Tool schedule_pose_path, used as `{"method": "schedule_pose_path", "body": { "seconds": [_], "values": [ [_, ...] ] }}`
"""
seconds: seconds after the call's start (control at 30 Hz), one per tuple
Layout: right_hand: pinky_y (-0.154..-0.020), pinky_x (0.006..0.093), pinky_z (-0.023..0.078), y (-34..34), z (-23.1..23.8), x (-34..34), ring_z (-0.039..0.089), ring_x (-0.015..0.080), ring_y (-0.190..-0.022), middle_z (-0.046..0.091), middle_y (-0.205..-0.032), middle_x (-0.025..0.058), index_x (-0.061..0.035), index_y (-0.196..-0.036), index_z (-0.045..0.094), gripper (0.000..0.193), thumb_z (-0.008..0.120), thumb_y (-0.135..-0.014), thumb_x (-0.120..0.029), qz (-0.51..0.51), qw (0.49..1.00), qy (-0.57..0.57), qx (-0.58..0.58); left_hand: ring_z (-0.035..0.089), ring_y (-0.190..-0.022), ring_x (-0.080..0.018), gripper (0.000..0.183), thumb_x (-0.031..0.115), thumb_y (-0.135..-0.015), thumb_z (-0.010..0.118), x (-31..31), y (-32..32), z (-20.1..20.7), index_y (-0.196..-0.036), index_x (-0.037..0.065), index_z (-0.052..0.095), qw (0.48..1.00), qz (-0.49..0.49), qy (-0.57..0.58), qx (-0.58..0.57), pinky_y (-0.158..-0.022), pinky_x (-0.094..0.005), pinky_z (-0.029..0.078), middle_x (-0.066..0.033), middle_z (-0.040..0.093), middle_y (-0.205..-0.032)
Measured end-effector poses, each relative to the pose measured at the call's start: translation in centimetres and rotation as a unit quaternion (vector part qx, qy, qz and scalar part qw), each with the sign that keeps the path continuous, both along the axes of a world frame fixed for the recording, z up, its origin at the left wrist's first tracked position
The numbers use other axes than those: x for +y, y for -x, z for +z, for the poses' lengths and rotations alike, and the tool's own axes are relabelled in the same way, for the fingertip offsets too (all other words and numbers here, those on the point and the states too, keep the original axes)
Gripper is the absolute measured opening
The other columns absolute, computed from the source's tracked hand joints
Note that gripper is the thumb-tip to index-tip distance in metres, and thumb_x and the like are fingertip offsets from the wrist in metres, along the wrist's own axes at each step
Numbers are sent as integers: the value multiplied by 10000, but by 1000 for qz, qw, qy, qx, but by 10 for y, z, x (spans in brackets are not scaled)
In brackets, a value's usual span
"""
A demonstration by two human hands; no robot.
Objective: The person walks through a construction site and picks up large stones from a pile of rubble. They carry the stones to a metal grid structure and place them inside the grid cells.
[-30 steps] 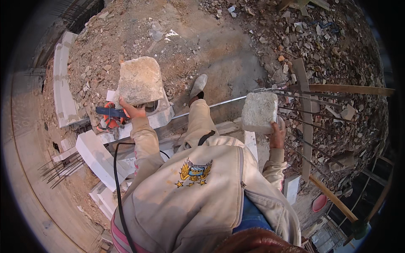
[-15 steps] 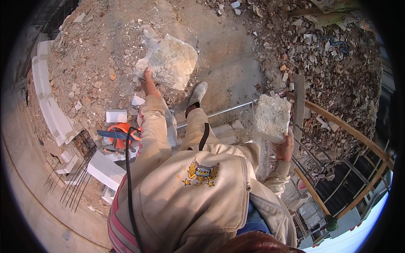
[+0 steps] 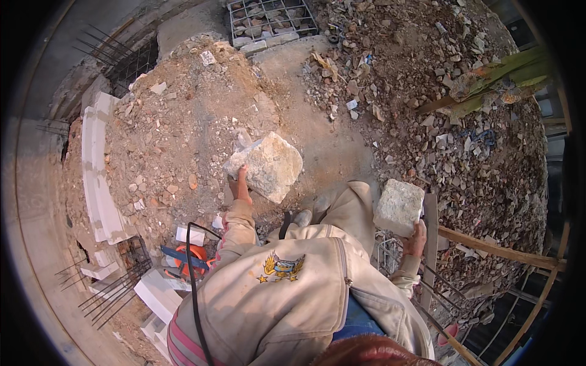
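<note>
A large pale, rough-edged stone slab (image 3: pixel 268 166) is held out in front of me, with my left hand (image 3: pixel 240 184) closed on its left lower edge. On the other side, my right hand (image 3: pixel 415 240) grips the lower right corner of a smaller, squarer pale stone block (image 3: pixel 398 207). Its fingers are partly hidden behind the block. Both stones appear to be off the ground, one in each hand. My beige sleeves run up to both wrists, and one trouser leg (image 3: pixel 351 210) is stretched forward between the stones.
Left of me lie an orange hard hat (image 3: pixel 194 259) with a blue-bladed saw (image 3: pixel 183 256), white blocks (image 3: pixel 157 293) and protruding rebar (image 3: pixel 116 293). A low white block wall (image 3: pixel 97 171) curves beyond. Rubble (image 3: pixel 452 152) and a wooden rail (image 3: pixel 500 247) are right; a steel grid (image 3: pixel 273 18) lies ahead.
My view has shifted forward, bringing the steel grid into sight. My right leg has swung forward. Both stones remain in my hands.
</note>
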State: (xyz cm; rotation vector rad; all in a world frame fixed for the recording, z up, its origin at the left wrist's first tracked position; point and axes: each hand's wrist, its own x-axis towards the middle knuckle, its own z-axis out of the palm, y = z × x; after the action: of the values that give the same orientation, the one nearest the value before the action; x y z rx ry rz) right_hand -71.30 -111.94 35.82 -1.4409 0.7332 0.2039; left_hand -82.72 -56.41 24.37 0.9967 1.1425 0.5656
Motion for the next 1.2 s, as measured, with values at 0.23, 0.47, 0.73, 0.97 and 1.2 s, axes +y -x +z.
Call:
{"method": "schedule_pose_path", "body": {
  "seconds": [0.23,0.47,0.73,0.97,1.2],
  "values": [
    [-612,458,568,-154,-104,32,598,270,-1010,566,-1209,104,-77,-1315,487,588,684,-808,-302,50,995,60,62,549,-1111,-210,643,237,-799,728,77,-100,-18,-1347,30,465,995,102,-12,-15,-940,-365,444,-82,573,-1250],
    [-670,573,546,-349,-140,148,598,330,-985,577,-1173,101,-109,-1196,564,540,740,-752,-363,100,989,78,81,569,-1127,-244,673,175,-784,742,169,-212,26,-1367,26,441,973,208,-94,33,-950,-390,468,-118,566,-1290],
    [-762,353,516,-572,-109,343,614,210,-934,626,-1091,87,-20,-1265,534,607,752,-765,-287,150,986,57,41,599,-1081,-247,634,192,-802,732,290,-297,19,-1335,-23,463,948,261,-151,101,-901,-374,508,-142,582,-1261],
    [-686,529,545,-729,-180,451,616,280,-973,597,-1135,66,-133,-1265,544,551,718,-778,-323,164,984,67,32,569,-1148,-258,811,184,-726,813,437,-434,-34,-1375,-52,387,963,190,-156,115,-979,-383,461,-169,551,-1314],
    [-724,503,544,-815,-127,582,615,275,-971,593,-1093,57,-150,-1157,595,453,703,-778,-374,123,984,75,99,556,-1162,-251,820,169,-726,815,582,-600,-41,-1388,-35,377,960,118,-188,168,-995,-384,445,-166,544,-1314]
  ]
}}
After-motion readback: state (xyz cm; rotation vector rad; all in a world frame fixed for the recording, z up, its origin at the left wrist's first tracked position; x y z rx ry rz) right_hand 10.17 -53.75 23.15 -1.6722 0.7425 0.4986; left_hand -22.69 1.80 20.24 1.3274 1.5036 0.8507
